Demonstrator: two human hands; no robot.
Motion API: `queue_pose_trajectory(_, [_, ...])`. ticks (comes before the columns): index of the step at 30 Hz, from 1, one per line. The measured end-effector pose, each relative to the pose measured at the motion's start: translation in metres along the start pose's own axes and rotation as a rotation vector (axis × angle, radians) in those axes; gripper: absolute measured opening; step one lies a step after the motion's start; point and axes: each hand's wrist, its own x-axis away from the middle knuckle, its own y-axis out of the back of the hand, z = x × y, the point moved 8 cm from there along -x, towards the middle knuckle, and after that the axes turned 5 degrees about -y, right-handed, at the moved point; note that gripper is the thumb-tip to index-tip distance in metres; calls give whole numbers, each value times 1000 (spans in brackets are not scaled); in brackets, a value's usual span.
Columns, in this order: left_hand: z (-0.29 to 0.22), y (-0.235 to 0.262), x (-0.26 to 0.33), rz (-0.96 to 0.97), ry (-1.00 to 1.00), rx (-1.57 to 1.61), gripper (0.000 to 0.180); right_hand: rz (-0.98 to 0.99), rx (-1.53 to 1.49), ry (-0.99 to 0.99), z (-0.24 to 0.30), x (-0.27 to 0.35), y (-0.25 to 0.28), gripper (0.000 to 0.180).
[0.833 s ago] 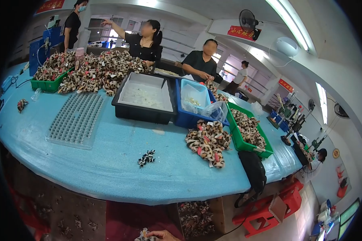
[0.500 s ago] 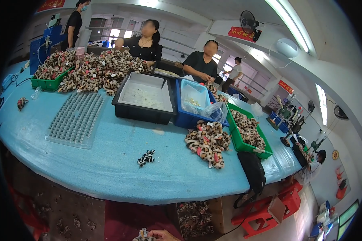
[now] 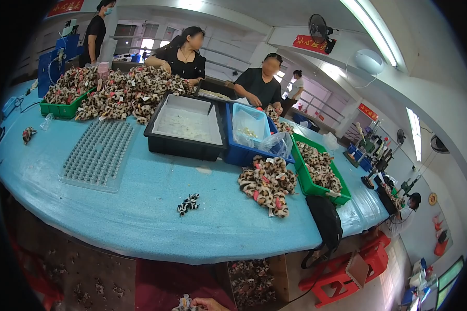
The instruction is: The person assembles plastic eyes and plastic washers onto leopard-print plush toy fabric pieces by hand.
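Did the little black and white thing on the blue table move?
No. The little black and white thing lies in the same spot on the blue table, just as far in front of the black tray as before.

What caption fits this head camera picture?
A hand holds a small piece below a blue table, where a black-and-white bow lies near a leopard-print pile.

On the blue table (image 3: 140, 217) stand two green bins (image 3: 62, 109) (image 3: 321, 189), one black tray (image 3: 184, 147), one blue bin (image 3: 244, 153) and one clear studded mat (image 3: 96, 155). One small black-and-white piece (image 3: 188, 203) lies alone. Three people (image 3: 184, 52) work at the far side. One wall fan (image 3: 319, 26) hangs above.
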Motion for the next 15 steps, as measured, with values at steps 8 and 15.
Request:
queue_pose_trajectory(8, [-24, -3, 1, -67, -57, -15, 22, -57, -102, 126, -6, -2, -1, 32])
queue_pose_trajectory(15, [-31, 6, 19, -140, -66, -28, 21, -96, 26, 63, 43, 12, -12, 19])
